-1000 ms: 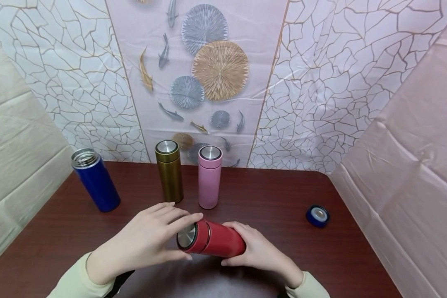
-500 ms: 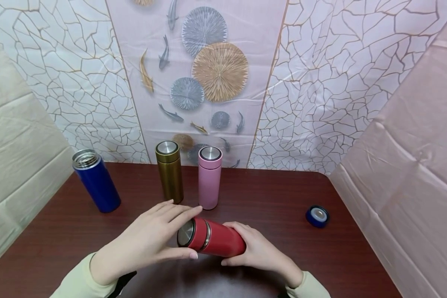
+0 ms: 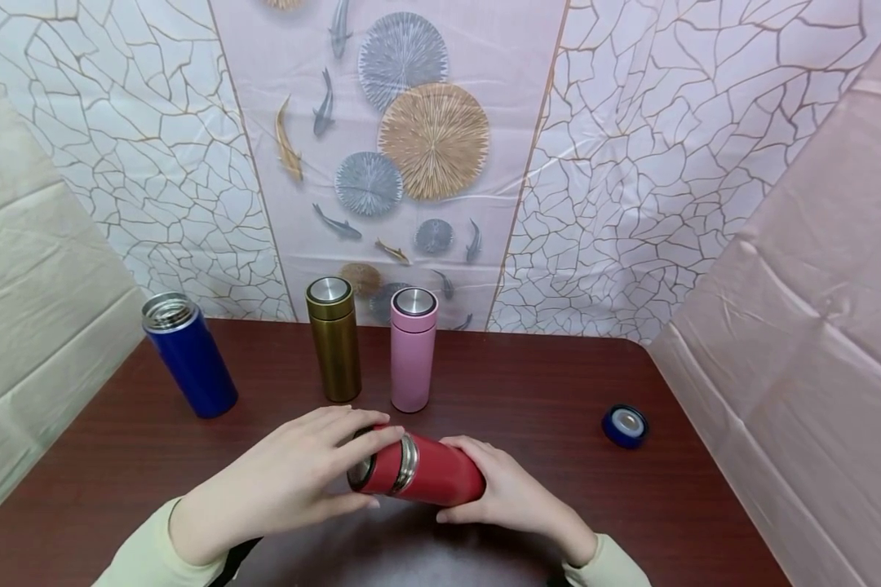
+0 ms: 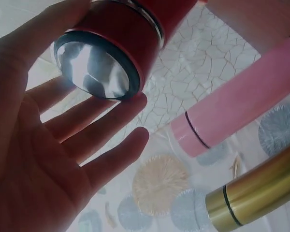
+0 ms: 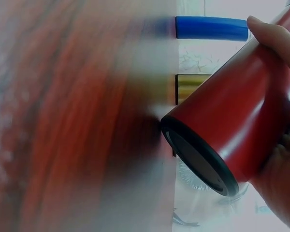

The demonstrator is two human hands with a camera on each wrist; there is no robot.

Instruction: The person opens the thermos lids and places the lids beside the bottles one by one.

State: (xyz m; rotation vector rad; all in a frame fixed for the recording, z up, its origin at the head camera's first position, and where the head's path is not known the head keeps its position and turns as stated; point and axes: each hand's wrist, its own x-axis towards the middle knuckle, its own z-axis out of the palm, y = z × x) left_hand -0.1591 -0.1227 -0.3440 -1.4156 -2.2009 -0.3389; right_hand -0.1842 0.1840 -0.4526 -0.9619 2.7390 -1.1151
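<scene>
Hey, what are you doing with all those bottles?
A person is holding a red bottle tilted: the right hand grips its lower part, and the left hand holds its red lid. A silver band shows between lid and body. On the table, the blue bottle stands open, with a blue lid far over to the right. The gold bottle and pink bottle have their lids on.

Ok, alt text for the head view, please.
The right hand grips a tilted red bottle near its base; the left hand holds its lid. On the dark table: an open blue bottle, at left, a gold bottle and a pink bottle behind, a blue cap at right.
</scene>
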